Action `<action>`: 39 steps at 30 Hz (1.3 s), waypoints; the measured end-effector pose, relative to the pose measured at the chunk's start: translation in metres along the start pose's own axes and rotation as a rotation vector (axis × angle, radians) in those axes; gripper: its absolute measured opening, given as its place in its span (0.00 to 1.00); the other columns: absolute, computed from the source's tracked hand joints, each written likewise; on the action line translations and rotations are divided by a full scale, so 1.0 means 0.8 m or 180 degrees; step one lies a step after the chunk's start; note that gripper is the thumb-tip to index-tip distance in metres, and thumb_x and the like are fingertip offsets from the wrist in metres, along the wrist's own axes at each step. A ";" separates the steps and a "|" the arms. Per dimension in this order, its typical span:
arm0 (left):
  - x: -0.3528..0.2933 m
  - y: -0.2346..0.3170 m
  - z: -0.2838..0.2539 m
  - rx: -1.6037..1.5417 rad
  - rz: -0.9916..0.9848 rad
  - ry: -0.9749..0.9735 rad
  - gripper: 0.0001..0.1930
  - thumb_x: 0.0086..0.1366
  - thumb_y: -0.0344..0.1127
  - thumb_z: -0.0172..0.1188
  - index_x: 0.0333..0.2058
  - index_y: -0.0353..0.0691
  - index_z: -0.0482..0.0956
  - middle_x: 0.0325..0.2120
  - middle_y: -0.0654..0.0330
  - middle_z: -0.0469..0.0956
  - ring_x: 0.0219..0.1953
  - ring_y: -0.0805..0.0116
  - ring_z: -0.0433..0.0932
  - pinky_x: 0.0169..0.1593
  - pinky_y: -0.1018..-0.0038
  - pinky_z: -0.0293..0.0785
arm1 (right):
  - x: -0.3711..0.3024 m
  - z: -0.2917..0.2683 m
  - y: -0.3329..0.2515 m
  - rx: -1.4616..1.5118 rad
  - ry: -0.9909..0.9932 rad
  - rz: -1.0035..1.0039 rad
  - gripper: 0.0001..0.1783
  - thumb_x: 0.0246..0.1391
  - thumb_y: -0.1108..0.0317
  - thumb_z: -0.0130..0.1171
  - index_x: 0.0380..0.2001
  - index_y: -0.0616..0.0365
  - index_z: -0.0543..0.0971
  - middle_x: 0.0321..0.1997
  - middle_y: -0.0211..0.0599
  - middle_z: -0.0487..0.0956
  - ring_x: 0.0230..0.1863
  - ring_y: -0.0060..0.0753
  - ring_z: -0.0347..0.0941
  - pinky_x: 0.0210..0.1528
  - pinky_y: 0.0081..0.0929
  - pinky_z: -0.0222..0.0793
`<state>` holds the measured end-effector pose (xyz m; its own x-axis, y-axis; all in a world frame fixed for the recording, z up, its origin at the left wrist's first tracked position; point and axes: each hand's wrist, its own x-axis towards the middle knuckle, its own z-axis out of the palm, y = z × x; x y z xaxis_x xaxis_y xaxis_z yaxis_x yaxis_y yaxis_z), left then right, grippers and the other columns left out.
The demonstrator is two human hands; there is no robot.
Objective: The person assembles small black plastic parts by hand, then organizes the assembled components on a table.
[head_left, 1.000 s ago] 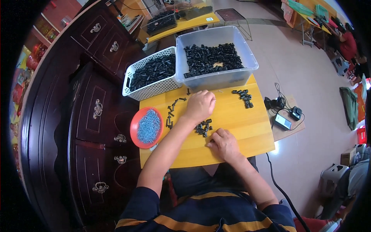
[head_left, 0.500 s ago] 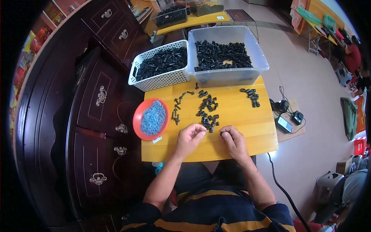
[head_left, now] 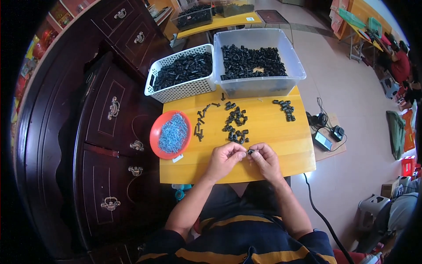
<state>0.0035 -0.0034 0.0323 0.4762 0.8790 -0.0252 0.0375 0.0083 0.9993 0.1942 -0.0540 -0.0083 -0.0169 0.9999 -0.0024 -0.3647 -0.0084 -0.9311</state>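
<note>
- The right hand (head_left: 266, 162) is clamped on a small black part (head_left: 250, 152) – glossy and stubby – held just above the near side of the table (head_left: 285, 152).
- The left hand (head_left: 226, 162) is just beside it, thumb and forefinger drawn together at the tips; whether something thin is pinched between them, I cannot tell.
- The table has a smooth yellow top with faint wood-like grain and a slightly shiny finish.
- Short, rounded black pieces (head_left: 238, 121) lie in a loose trail beyond the hands, with a smaller black cluster (head_left: 288, 111) well apart to the right.
- Slim, dark stems (head_left: 201, 120), some with a wider end, lie between that trail and a round red plate (head_left: 154, 140).
- The plate is smooth, heaped with tiny shiny blue-silver pieces (head_left: 172, 134), slender and bristly in the pile.
- Behind stand a white basket (head_left: 182, 91), its plastic wall punched with round holes, and a translucent, smooth-walled bin (head_left: 259, 91); both hold heaps of black parts.
- To the left, a dark, polished cabinet (head_left: 99, 152) carries ornate metal handles (head_left: 114, 108).
- A white slip (head_left: 177, 158) lies by the plate, and a white label (head_left: 250, 19) with dark marks sits on the yellow surface farther back – too small to read.
</note>
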 end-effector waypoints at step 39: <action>0.017 -0.007 -0.024 0.2684 0.0902 0.0938 0.09 0.59 0.28 0.67 0.39 0.40 0.83 0.33 0.57 0.82 0.35 0.55 0.83 0.39 0.65 0.79 | -0.007 -0.009 -0.009 0.1717 -0.0609 0.0539 0.11 0.68 0.62 0.59 0.47 0.57 0.75 0.36 0.32 0.79 0.38 0.25 0.73 0.46 0.23 0.69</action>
<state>-0.0072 0.0177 0.0267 0.3275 0.8816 0.3398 0.6338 -0.4717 0.6130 0.2037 -0.0591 -0.0041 -0.2654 0.9639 -0.0222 -0.7629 -0.2240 -0.6065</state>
